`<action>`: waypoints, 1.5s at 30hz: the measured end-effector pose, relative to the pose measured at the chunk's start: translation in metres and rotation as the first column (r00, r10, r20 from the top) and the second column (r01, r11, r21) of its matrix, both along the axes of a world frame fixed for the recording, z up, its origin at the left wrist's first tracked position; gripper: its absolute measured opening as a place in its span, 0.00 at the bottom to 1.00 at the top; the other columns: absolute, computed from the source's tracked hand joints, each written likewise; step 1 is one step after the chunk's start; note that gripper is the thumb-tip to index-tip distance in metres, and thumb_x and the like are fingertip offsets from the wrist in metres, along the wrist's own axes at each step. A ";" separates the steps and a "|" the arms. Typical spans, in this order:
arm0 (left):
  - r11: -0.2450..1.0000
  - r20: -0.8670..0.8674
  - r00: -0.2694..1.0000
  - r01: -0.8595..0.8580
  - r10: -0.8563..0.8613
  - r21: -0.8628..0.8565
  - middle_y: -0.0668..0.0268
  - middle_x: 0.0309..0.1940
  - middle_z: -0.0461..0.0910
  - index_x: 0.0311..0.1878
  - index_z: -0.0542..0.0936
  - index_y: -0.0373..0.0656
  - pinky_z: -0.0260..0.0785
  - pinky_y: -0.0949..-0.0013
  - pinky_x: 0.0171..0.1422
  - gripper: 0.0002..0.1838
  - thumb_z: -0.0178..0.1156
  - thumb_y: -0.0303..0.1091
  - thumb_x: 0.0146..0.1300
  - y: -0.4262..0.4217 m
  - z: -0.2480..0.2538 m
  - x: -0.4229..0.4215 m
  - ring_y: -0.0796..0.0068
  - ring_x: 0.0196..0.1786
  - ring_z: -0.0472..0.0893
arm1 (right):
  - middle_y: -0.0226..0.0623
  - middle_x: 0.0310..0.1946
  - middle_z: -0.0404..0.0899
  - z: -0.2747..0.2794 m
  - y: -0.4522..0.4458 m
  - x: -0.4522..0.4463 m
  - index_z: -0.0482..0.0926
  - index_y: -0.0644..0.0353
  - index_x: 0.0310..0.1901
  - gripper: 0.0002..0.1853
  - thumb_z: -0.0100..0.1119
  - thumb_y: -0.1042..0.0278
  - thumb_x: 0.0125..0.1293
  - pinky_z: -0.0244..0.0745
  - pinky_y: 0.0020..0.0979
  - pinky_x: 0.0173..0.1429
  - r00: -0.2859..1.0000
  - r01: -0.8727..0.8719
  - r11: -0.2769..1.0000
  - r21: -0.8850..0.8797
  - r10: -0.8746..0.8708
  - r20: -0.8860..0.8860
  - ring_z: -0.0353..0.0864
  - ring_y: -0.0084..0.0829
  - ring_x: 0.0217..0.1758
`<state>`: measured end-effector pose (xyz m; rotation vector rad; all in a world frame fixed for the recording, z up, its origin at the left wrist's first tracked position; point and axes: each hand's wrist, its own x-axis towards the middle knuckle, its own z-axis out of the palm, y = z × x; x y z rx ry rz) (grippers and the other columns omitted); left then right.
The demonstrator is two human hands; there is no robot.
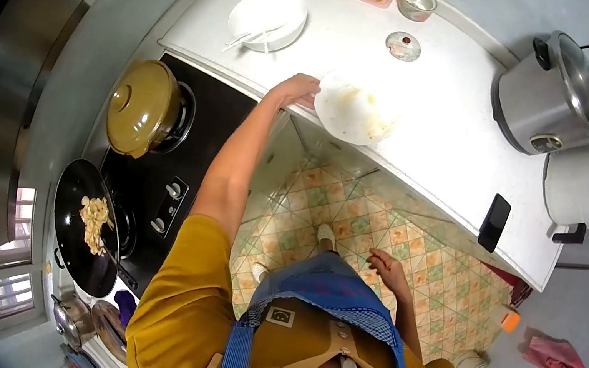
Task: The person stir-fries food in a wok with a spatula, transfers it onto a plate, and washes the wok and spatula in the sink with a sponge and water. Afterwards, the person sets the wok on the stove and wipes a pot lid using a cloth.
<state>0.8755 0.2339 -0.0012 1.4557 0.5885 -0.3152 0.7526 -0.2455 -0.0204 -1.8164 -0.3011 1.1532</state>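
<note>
My left hand (298, 90) grips the left edge of a white plate (346, 111) at the counter's front edge. Yellowish smears of food residue show on the plate. Low at my side hangs my right hand (390, 271), its fingers loosely bent and apart, holding nothing. Beyond my left hand stands a white bowl (280, 14) with white chopsticks (253, 37) and what looks like a spoon across it. To the right of the bowl and behind the plate lies a small round lid (403, 46) with a brown knob.
A black wok (76, 256) with pale cooked pieces (96, 221) and a lidded yellow-brown pot (142, 108) stand on the gas stove (217, 112) at left. The white counter (445, 120) also bears a rice cooker (550, 102), a white pot (582, 185), a phone (494, 223) and a small bowl (416, 4).
</note>
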 end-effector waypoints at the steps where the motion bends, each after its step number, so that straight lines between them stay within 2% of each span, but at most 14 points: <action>1: 0.995 -0.028 0.997 0.074 -0.072 0.061 0.58 0.37 0.78 0.46 0.72 0.29 0.75 0.72 0.44 0.16 0.53 0.24 0.53 -0.001 0.005 0.003 0.71 0.37 0.80 | 0.40 0.40 0.78 -0.002 -0.004 -0.002 0.69 0.66 0.54 0.19 0.48 0.64 0.64 0.71 0.26 0.43 1.000 0.000 1.000 -0.023 0.000 0.003 0.77 0.28 0.40; 6: 0.994 -0.078 0.996 0.033 -0.041 -0.107 0.56 0.36 0.77 0.43 0.73 0.29 0.75 0.68 0.46 0.15 0.53 0.24 0.51 -0.009 0.005 0.002 0.68 0.38 0.79 | 0.39 0.40 0.79 -0.013 -0.011 -0.004 0.70 0.63 0.55 0.20 0.48 0.62 0.64 0.73 0.29 0.42 0.998 -0.035 0.999 -0.018 0.036 0.045 0.78 0.30 0.40; 12: 0.690 -0.110 0.978 -0.204 0.179 -0.694 0.56 0.33 0.76 0.38 0.73 0.31 0.74 0.60 0.48 0.14 0.54 0.25 0.45 -0.065 -0.036 -0.010 0.60 0.40 0.77 | 0.51 0.44 0.76 -0.008 0.013 0.013 0.71 0.67 0.51 0.18 0.51 0.68 0.61 0.71 0.30 0.47 0.973 -0.168 0.982 -0.084 0.179 0.148 0.78 0.36 0.45; 18: 0.741 0.267 0.858 -0.176 0.438 -0.648 0.65 0.31 0.77 0.37 0.75 0.35 0.70 0.73 0.46 0.13 0.56 0.27 0.45 -0.142 -0.011 -0.123 0.73 0.36 0.77 | 0.50 0.39 0.78 -0.025 0.055 0.022 0.73 0.64 0.50 0.17 0.53 0.67 0.59 0.73 0.31 0.41 0.834 -0.430 0.893 -0.134 0.449 0.321 0.80 0.39 0.38; 20: 0.575 0.064 0.807 -0.360 0.587 -0.735 0.65 0.34 0.76 0.39 0.75 0.35 0.69 0.74 0.46 0.14 0.56 0.26 0.46 -0.164 0.071 -0.193 0.74 0.36 0.75 | 0.47 0.34 0.79 -0.030 0.090 0.022 0.72 0.65 0.50 0.18 0.51 0.69 0.59 0.73 0.30 0.38 0.692 -0.607 0.786 -0.121 0.597 0.407 0.80 0.33 0.34; 22: 0.503 0.113 0.676 -0.415 0.728 -0.758 0.63 0.39 0.76 0.44 0.74 0.33 0.67 0.70 0.49 0.18 0.55 0.25 0.46 -0.178 0.102 -0.261 0.71 0.41 0.75 | 0.46 0.33 0.79 -0.043 0.132 0.020 0.74 0.63 0.48 0.16 0.53 0.69 0.57 0.72 0.31 0.39 0.479 -0.757 0.635 -0.154 0.699 0.531 0.79 0.34 0.36; 23: 0.449 0.081 0.602 -0.491 0.794 -0.746 0.61 0.41 0.76 0.47 0.73 0.33 0.67 0.68 0.50 0.20 0.55 0.24 0.46 -0.182 0.131 -0.298 0.69 0.43 0.75 | 0.46 0.36 0.78 -0.060 0.154 0.017 0.74 0.61 0.48 0.17 0.55 0.69 0.56 0.71 0.34 0.42 0.411 -0.814 0.570 0.109 0.433 0.802 0.78 0.36 0.40; 27: 0.280 0.174 0.225 -0.641 0.959 -0.715 0.56 0.44 0.74 0.55 0.66 0.34 0.69 0.64 0.53 0.28 0.54 0.20 0.44 -0.209 0.161 -0.456 0.68 0.45 0.75 | 0.47 0.40 0.75 0.062 0.291 -0.062 0.71 0.60 0.51 0.19 0.54 0.63 0.58 0.71 0.36 0.45 0.368 -0.872 0.483 0.082 0.537 0.759 0.75 0.41 0.43; 32: -0.286 0.243 -0.372 -0.901 0.896 -0.326 0.62 0.39 0.74 0.55 0.64 0.32 0.70 0.70 0.47 0.31 0.55 0.20 0.42 -0.263 0.171 -0.612 0.70 0.43 0.76 | 0.45 0.47 0.70 0.148 0.379 -0.238 0.66 0.58 0.55 0.26 0.55 0.55 0.58 0.72 0.37 0.43 0.308 -0.947 0.247 0.207 0.507 0.805 0.73 0.43 0.47; 35: -0.470 0.279 -0.575 -0.805 0.769 -0.362 0.60 0.43 0.72 0.57 0.62 0.32 0.69 0.69 0.51 0.33 0.53 0.20 0.41 -0.272 0.156 -0.688 0.68 0.46 0.74 | 0.49 0.45 0.65 0.148 0.396 -0.326 0.61 0.61 0.59 0.34 0.59 0.52 0.53 0.73 0.40 0.40 -0.023 -0.974 0.201 -0.101 0.357 0.934 0.73 0.49 0.40; 36: -0.499 0.283 -0.610 -0.781 0.740 -0.376 0.59 0.45 0.72 0.57 0.61 0.32 0.68 0.68 0.52 0.33 0.54 0.21 0.41 -0.271 0.153 -0.712 0.68 0.48 0.74 | 0.50 0.42 0.66 0.151 0.401 -0.344 0.61 0.66 0.58 0.34 0.61 0.60 0.51 0.74 0.38 0.36 -0.094 -0.974 0.160 -0.161 0.361 0.928 0.75 0.47 0.35; 40: -0.518 0.269 -0.652 -0.740 0.709 -0.428 0.55 0.53 0.68 0.57 0.61 0.30 0.62 0.61 0.62 0.33 0.53 0.24 0.42 -0.252 0.135 -0.810 0.61 0.55 0.70 | 0.41 0.40 0.69 0.129 0.429 -0.403 0.63 0.68 0.57 0.30 0.54 0.76 0.48 0.76 0.26 0.29 -0.576 -0.640 0.420 -0.643 0.291 0.764 0.77 0.32 0.32; 42: -0.482 0.252 -0.623 -0.753 0.740 -0.448 0.55 0.52 0.68 0.58 0.61 0.30 0.63 0.62 0.60 0.34 0.52 0.24 0.42 -0.234 0.135 -0.849 0.62 0.55 0.70 | 0.39 0.40 0.70 0.174 0.445 -0.413 0.65 0.66 0.57 0.27 0.52 0.74 0.51 0.76 0.27 0.33 -0.665 -0.531 0.451 -0.717 0.304 0.683 0.76 0.33 0.39; 45: -0.430 0.225 -0.586 -0.759 0.779 -0.488 0.56 0.52 0.69 0.58 0.61 0.31 0.63 0.64 0.60 0.34 0.52 0.25 0.41 -0.205 0.135 -0.895 0.63 0.54 0.70 | 0.42 0.40 0.74 0.244 0.478 -0.408 0.69 0.61 0.53 0.28 0.55 0.77 0.45 0.77 0.32 0.34 -0.645 -0.554 0.391 -0.735 0.357 0.676 0.80 0.36 0.33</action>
